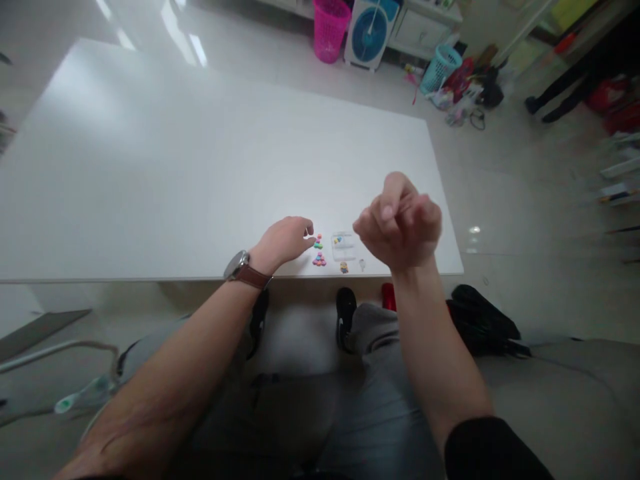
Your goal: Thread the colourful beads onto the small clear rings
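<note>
My left hand (pixel 289 239), with a watch on its wrist, rests at the table's near side, its thumb and forefinger slightly apart beside a small group of colourful pieces (pixel 319 242). Just below that group sits another little cluster of pink, orange and blue pieces (pixel 319 259). To their right is a clear plastic box (pixel 343 247) with small yellow and blue bits in it. A small yellow figure (pixel 344 267) and a small pale item (pixel 363 265) lie below the box. My right hand (pixel 400 220) is raised above the table with curled fingers; whatever they hold, if anything, is hidden.
The white table (pixel 200 153) stretches far to the left. Beyond it on the floor stand a pink basket (pixel 330 33), a blue and white appliance (pixel 370 33) and a light blue basket (pixel 441 69). A person's legs (pixel 565 93) show at upper right.
</note>
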Available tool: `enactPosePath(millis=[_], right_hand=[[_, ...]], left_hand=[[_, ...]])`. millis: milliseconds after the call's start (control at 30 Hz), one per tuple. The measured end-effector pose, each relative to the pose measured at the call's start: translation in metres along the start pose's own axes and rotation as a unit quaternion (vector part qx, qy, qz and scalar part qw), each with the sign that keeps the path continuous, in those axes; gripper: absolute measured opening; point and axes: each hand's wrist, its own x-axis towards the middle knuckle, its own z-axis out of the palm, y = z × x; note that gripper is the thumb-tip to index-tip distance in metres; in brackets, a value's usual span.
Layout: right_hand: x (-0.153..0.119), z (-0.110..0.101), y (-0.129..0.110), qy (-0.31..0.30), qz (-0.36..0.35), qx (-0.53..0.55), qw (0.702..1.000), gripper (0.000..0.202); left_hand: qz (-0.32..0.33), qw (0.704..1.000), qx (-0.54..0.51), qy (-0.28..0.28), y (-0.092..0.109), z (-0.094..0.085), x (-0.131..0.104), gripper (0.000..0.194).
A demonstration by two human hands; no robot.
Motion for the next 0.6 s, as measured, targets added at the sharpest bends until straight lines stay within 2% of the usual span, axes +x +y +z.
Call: enactPosePath(millis=[67, 133, 267, 333, 400, 467, 533, 600], right_hand=[[0.009, -0.009, 0.022, 0.083, 0.044, -0.020, 0.995, 0.057], [0.010, -0.018, 0.044, 0.116, 0.091, -0.042, 0.988, 0.058], [0.005, -0.028, 0.077, 0.095, 0.145, -0.100, 0.980, 0.058], [0.003, -0.029, 0.087, 0.062, 0.148, -0.189, 0.969, 0.055], [0.004, -0.028, 0.092, 0.031, 0.145, -0.345, 0.927, 0.051], [0.006, -0.026, 0.097, -0.011, 0.156, -0.493, 0.856, 0.050], [0.008, -0.022, 0.102, -0.059, 0.180, -0.570, 0.800, 0.048], [0.008, -0.018, 0.108, -0.099, 0.186, -0.590, 0.780, 0.039]], left_hand=[[-0.016, 1.000, 0.018, 0.004, -0.005, -0.005, 0.002, 0.026], [-0.028, 0.999, 0.030, 0.012, -0.010, -0.009, 0.003, 0.033], [-0.041, 0.998, 0.032, 0.021, -0.018, -0.012, 0.004, 0.042], [-0.044, 0.999, 0.025, 0.021, -0.019, -0.011, 0.006, 0.038], [-0.045, 0.999, 0.018, 0.020, -0.020, -0.010, 0.007, 0.035], [-0.048, 0.999, 0.013, 0.022, -0.020, -0.009, 0.008, 0.032], [-0.051, 0.998, 0.011, 0.024, -0.019, -0.009, 0.009, 0.030], [-0.053, 0.998, 0.010, 0.027, -0.018, -0.008, 0.008, 0.029]])
